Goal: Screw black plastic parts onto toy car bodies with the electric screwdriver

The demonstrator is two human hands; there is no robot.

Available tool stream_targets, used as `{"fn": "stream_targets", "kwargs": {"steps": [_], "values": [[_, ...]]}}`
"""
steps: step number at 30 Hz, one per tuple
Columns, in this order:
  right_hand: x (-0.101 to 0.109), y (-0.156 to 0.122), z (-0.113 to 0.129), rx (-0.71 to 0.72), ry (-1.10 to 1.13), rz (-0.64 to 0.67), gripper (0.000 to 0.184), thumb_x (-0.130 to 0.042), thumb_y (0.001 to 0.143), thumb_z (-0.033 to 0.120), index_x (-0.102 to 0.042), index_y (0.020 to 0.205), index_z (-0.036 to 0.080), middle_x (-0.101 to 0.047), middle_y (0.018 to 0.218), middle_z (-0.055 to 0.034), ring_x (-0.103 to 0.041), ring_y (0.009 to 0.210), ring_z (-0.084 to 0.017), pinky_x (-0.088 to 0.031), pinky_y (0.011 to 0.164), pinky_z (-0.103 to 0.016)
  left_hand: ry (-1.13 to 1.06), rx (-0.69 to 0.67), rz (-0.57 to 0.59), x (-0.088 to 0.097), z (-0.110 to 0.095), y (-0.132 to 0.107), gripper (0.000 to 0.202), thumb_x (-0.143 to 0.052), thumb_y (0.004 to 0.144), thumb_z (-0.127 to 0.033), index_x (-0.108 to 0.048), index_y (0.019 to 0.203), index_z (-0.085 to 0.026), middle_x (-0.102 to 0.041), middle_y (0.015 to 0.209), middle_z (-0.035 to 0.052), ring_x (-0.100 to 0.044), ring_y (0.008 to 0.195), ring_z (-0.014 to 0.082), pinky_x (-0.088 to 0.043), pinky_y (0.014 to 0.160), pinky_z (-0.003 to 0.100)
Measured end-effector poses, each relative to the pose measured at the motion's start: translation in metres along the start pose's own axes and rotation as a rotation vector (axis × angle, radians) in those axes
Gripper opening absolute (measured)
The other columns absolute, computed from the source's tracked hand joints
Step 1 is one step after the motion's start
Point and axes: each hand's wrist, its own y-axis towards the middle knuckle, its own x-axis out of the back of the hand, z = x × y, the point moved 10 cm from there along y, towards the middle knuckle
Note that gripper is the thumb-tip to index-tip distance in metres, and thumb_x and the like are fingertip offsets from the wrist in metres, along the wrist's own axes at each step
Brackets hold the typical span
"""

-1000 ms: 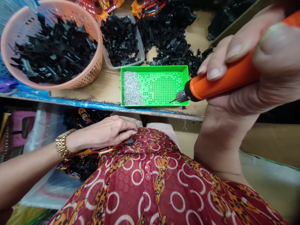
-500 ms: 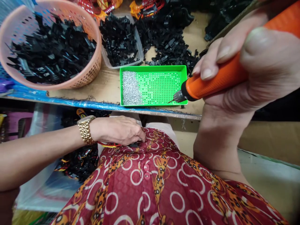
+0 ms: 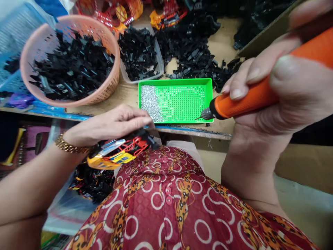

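L hand (image 3: 117, 123): clamped on the car (image 3: 122, 152), palm over its top; your thumb side shows, most other fingers are hidden behind the body. Car pos.: above your lap, at the near edge of the table (image 3: 125, 94), tilted, w/ yellow, red & black parts visible (some motion blur here).

R hand (image 3: 291, 100): fingers & thumb wrapped round the orange driver (image 3: 247, 99). Driver points down-left; its tip lies across the near R corner of the green tray (image 3: 179, 82). Contact betw. tip & tray: cannot tell.

Tray: perforated floor; screws (image 3: 151, 104) heaped at L end, a few strays toward the middle.

Behind tray: clear tub (image 3: 159, 57) of black parts, plus a loose pile (image 3: 192, 52) to its R. Pink basket (image 3: 117, 69), also holding black parts, stands L of tub.
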Motion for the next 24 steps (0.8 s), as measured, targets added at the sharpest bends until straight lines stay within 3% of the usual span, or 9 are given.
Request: {"fn": "stream_targets", "kwargs": {"steps": [2,4,6,9,14,17,20,24], "values": [[0.0,0.001,-0.001,-0.008,0.025,-0.009,0.018,-0.074,0.058,0.016,-0.063,0.066,0.028,-0.056,0.055,0.0067,-0.05,0.04,-0.011,-0.046,0.039,-0.027,-0.16,-0.105,-0.191,0.02,-0.005,-0.002,0.024,-0.074,0.086,-0.035,-0.079,0.074,-0.015,-0.067,0.057,0.0047,-0.056,0.043,0.0141,-0.041,0.041,0.021],[-0.002,0.003,-0.006,-0.03,0.033,0.018,0.026,-0.078,0.059,0.02,-0.071,0.083,0.026,-0.061,0.057,0.0064,-0.05,0.039,-0.012,-0.046,0.038,-0.027,-0.312,-0.169,-0.278,0.029,0.003,0.0,0.032,-0.073,0.085,-0.043,-0.078,0.072,-0.015,-0.07,0.06,0.0062,-0.059,0.047,0.0153,-0.048,0.046,0.024],[-0.002,0.005,-0.009,-0.023,0.008,0.036,0.035,-0.083,0.058,0.024,-0.073,0.091,0.022,-0.061,0.057,0.0071,-0.05,0.038,-0.012,-0.045,0.035,-0.028,-0.416,-0.173,-0.278,0.026,0.017,0.006,0.034,-0.078,0.08,-0.047,-0.078,0.073,-0.014,-0.072,0.064,0.0071,-0.062,0.052,0.016,-0.053,0.052,0.025],[0.004,0.005,-0.012,-0.014,-0.049,-0.004,0.036,-0.086,0.057,0.027,-0.073,0.091,0.026,-0.06,0.057,0.0086,-0.051,0.04,-0.013,-0.046,0.036,-0.029,-0.562,-0.131,-0.247,0.014,0.034,0.013,0.037,-0.081,0.075,-0.05,-0.076,0.074,-0.013,-0.072,0.066,0.0062,-0.063,0.055,0.0161,-0.055,0.056,0.026],[0.006,0.004,-0.016,-0.028,-0.027,0.005,0.038,-0.087,0.056,0.025,-0.072,0.091,0.023,-0.062,0.056,0.0071,-0.053,0.038,-0.012,-0.05,0.038,-0.027,-0.729,-0.185,-0.259,0.006,0.041,0.005,0.029,-0.083,0.067,-0.041,-0.072,0.069,-0.015,-0.069,0.063,0.0019,-0.064,0.059,0.0149,-0.055,0.059,0.024],[0.003,0.005,-0.014,-0.009,-0.002,0.05,0.034,-0.087,0.058,0.023,-0.07,0.088,0.02,-0.062,0.053,0.0054,-0.054,0.036,-0.012,-0.05,0.038,-0.025,-0.719,-0.245,-0.198,0.002,0.043,-0.001,0.032,-0.09,0.059,-0.036,-0.076,0.077,-0.013,-0.073,0.069,0.0028,-0.064,0.057,0.0126,-0.054,0.057,0.021],[0.002,0.006,-0.016,-0.018,-0.005,0.06,0.034,-0.087,0.059,0.024,-0.07,0.088,0.02,-0.062,0.052,0.0058,-0.053,0.035,-0.012,-0.05,0.038,-0.025,-0.652,-0.231,-0.137,-0.004,0.051,-0.004,0.035,-0.091,0.062,-0.033,-0.077,0.086,-0.013,-0.075,0.073,0.0039,-0.065,0.056,0.0123,-0.053,0.056,0.021],[0.005,0.005,-0.018,-0.024,-0.055,0.017,0.038,-0.09,0.056,0.03,-0.07,0.088,0.023,-0.061,0.056,0.0071,-0.053,0.039,-0.012,-0.046,0.037,-0.027,-0.625,-0.238,-0.202,0.001,0.055,0.002,0.034,-0.093,0.059,-0.029,-0.074,0.082,-0.013,-0.072,0.067,0.0014,-0.062,0.052,0.0106,-0.05,0.052,0.02]]}}
